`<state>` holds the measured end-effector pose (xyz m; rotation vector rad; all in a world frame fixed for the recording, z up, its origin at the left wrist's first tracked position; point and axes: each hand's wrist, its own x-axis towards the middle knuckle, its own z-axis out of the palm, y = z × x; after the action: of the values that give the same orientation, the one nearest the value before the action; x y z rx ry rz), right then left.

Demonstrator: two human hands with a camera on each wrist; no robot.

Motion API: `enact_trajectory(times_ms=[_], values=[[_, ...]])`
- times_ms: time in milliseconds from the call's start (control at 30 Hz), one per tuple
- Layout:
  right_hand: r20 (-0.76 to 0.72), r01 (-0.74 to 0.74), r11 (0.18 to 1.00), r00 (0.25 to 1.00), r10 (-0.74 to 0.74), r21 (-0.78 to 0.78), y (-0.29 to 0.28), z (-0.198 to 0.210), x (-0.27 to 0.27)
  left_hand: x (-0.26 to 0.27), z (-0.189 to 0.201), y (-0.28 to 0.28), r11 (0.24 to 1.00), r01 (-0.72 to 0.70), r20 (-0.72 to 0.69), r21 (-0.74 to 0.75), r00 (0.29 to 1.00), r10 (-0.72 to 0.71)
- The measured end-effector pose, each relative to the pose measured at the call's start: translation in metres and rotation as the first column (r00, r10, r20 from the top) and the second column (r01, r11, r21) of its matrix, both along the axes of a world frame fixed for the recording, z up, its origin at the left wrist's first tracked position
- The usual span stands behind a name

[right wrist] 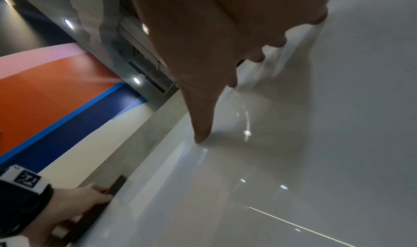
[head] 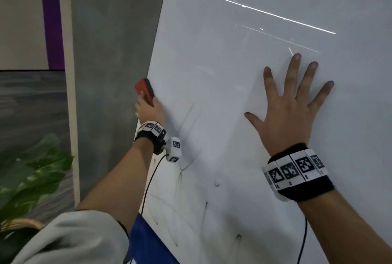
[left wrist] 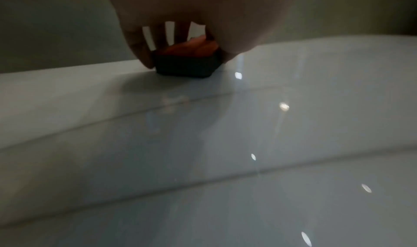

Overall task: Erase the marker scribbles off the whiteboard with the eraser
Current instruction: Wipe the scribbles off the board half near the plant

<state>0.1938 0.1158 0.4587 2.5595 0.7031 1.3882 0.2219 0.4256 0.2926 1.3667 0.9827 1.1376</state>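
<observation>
Item: red eraser point(head: 144, 91) in left hand point(head: 148, 109) grip at whiteboard point(head: 212, 73) left edge, right hand point(head: 290, 111) splayed flat, holding nothing; risk: eraser slipping past the edge, leaving lower scribbles point(head: 191, 168) unwiped.

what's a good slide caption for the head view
Left hand grips a red eraser at the whiteboard's left edge, right hand flat on the board, faint scribbles remaining below.
</observation>
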Motion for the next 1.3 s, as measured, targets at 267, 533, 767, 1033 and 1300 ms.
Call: enact_trajectory(times_ms=[267,533,767,1033,1300], values=[[0.0,-0.004,1.0,1.0,0.004,0.01,0.004,-0.003,0.001,-0.03,-0.04,-0.102,0.538,0.197,-0.075,0.82,0.968,-0.239],[0.009,-0.024,1.0,1.0,0.024,-0.003,-0.001,-0.005,0.002,-0.008,-0.053,-0.016,0.991,0.044,-0.054,-0.126,0.997,-0.051],[0.022,-0.044,0.999,0.999,0.044,-0.002,0.0,-0.009,0.005,-0.025,-0.044,-0.119,0.764,0.139,0.017,0.631,0.981,-0.193],[0.025,-0.045,0.999,0.999,0.045,-0.021,-0.005,-0.009,0.005,-0.005,-0.046,-0.061,0.996,0.009,0.002,0.089,1.0,-0.009],[0.035,-0.076,0.997,0.996,0.076,-0.01,-0.005,-0.013,0.006,-0.042,-0.08,-0.18,0.473,0.219,-0.075,0.853,0.949,-0.305]])
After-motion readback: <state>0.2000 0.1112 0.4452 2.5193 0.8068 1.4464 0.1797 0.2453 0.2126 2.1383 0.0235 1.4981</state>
